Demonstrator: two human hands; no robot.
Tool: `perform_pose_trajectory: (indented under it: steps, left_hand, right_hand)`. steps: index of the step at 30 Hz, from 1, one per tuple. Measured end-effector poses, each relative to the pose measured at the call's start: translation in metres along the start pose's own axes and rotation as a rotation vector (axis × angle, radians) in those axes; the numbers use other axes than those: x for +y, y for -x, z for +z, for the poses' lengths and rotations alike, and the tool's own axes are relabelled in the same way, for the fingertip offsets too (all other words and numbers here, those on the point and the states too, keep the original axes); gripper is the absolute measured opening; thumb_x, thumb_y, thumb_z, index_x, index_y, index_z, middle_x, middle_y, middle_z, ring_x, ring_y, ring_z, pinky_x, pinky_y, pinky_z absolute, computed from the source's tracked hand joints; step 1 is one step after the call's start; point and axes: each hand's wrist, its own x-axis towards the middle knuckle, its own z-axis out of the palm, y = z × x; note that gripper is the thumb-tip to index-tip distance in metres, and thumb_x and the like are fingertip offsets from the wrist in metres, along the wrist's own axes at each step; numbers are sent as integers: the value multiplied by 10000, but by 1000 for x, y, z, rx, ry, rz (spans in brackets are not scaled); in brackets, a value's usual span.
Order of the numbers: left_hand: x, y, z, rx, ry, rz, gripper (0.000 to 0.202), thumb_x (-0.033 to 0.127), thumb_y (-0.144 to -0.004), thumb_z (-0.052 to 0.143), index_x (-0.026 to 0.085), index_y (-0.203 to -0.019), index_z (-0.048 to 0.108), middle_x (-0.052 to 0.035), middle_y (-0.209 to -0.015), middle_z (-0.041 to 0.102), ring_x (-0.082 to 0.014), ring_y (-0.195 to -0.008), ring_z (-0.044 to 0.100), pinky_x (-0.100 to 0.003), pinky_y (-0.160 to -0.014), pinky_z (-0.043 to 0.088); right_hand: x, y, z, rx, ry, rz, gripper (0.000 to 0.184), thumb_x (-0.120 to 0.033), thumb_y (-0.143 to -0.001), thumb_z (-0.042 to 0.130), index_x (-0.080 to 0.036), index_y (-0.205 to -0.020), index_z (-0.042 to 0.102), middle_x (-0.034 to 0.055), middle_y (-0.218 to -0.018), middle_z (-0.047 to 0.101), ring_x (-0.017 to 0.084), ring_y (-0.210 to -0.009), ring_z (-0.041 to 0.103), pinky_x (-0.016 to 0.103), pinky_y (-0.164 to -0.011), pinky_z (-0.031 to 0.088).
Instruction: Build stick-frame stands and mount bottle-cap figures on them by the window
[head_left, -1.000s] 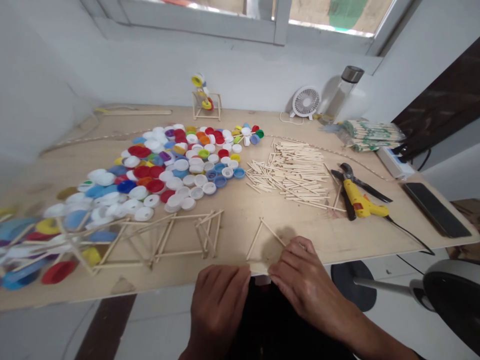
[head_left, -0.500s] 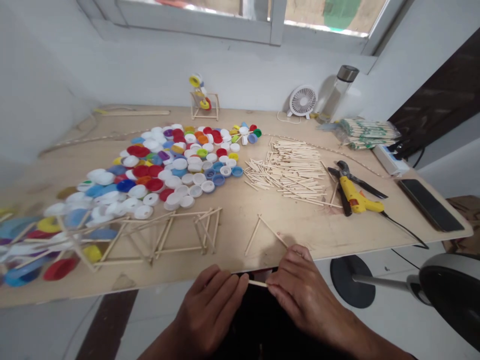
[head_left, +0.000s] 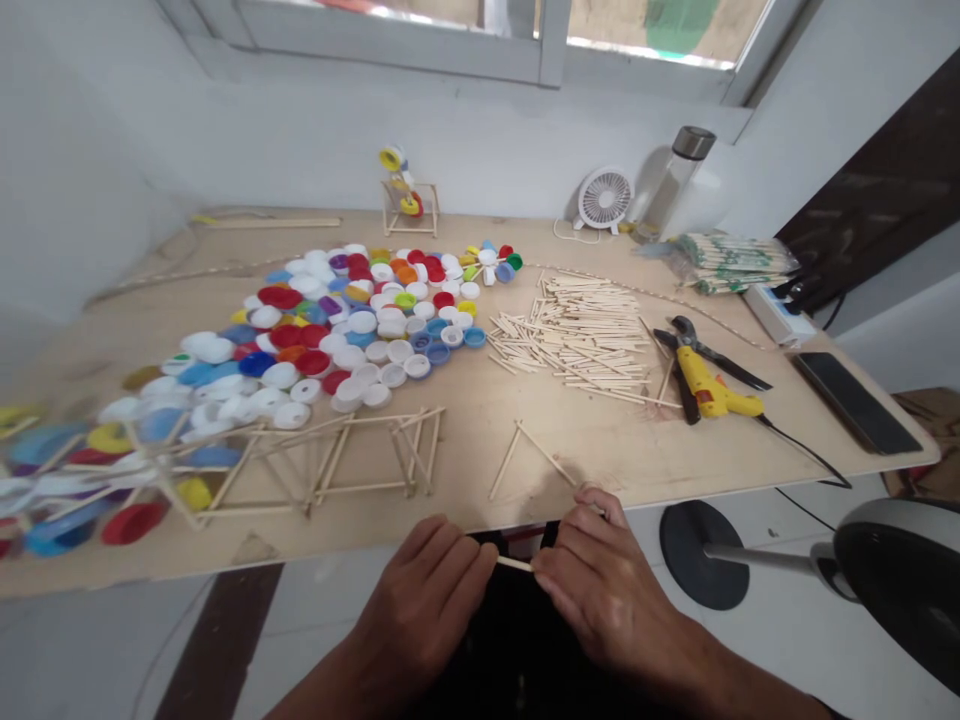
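Just off the near edge of the table (head_left: 472, 435), with left hand (head_left: 427, 600) and right hand (head_left: 600, 590) fingertips closed tight, pinches one stick (head_left: 516, 565) by its ends, seemingly lining it up; next calls for a light, even grip, lest it snap.

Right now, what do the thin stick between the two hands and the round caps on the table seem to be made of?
The stick looks like bare wood or bamboo: pale, matte, straw-coloured. The bottle caps look like moulded plastic: bright solid colours, smooth, slightly shiny surfaces.
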Motion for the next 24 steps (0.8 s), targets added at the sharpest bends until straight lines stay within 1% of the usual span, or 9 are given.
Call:
perform_pose_trajectory:
  steps: [2,4,7,9,12,13,16,20,24]
  left_hand:
    - [2,-2,-2,-8,23,-11,129,37,-816,483,77,-886,585,-47,-664,555,-156,-668,475,-352,-658,434]
    - [4,-2,-5,-6,17,-15,134,36,-817,480,67,-891,587,-52,-663,551,-159,-664,469,-345,-635,426]
    - [5,1,-11,56,-48,9,190,41,-840,432,63,-938,593,-77,-731,588,-186,-745,520,-376,-706,444]
    - [4,4,-14,84,-88,33,230,45,-860,391,77,-957,597,-84,-783,611,-195,-799,543,-394,-770,443]
    - [3,5,-18,44,-95,48,268,48,-875,355,102,-970,600,-74,-807,625,-188,-818,556,-400,-820,434]
    - [3,4,-19,35,-92,47,275,47,-878,346,106,-965,600,-70,-797,624,-185,-811,558,-399,-821,434]
    - [5,-2,-19,2,-102,55,259,42,-873,351,100,-925,598,-65,-751,607,-181,-776,551,-389,-802,439]
    - [7,-10,-16,-20,-90,38,225,41,-862,370,90,-866,589,-55,-685,556,-170,-702,506,-362,-720,433]
    - [8,-9,-12,-68,-38,-21,240,46,-866,351,132,-788,561,-26,-638,496,-152,-642,447,-312,-627,382]
  right_hand:
    - [0,0,-2,-15,36,-28,301,-159,-949,393,-176,-697,558,-3,-633,506,141,-691,429,365,-842,318]
    - [-1,-1,-5,-36,57,-48,292,-166,-948,403,-178,-695,548,-5,-634,503,140,-694,425,362,-846,312]
    - [-3,-3,-9,-81,38,-37,231,-184,-940,430,-183,-754,567,-1,-666,542,146,-715,445,345,-818,309]
    - [-4,-3,-10,-144,17,-3,180,-200,-930,455,-191,-794,573,-5,-695,575,149,-726,466,329,-796,307]
    - [-4,-3,-10,-235,3,15,195,-214,-925,465,-197,-748,545,-25,-673,581,134,-681,470,309,-775,301]
    - [-4,-2,-9,-236,11,4,222,-213,-929,455,-195,-720,530,-29,-652,570,129,-658,461,309,-772,298]
    - [-1,-1,-6,-171,87,-49,277,-199,-943,416,-187,-680,503,-22,-603,529,131,-631,431,339,-783,287]
    - [4,0,-3,-141,195,-151,254,-143,-940,397,-170,-727,534,-1,-607,518,146,-640,409,379,-769,296]
    - [6,-2,-6,-159,228,-265,248,-85,-924,384,-137,-783,582,16,-625,533,149,-637,398,385,-759,319]
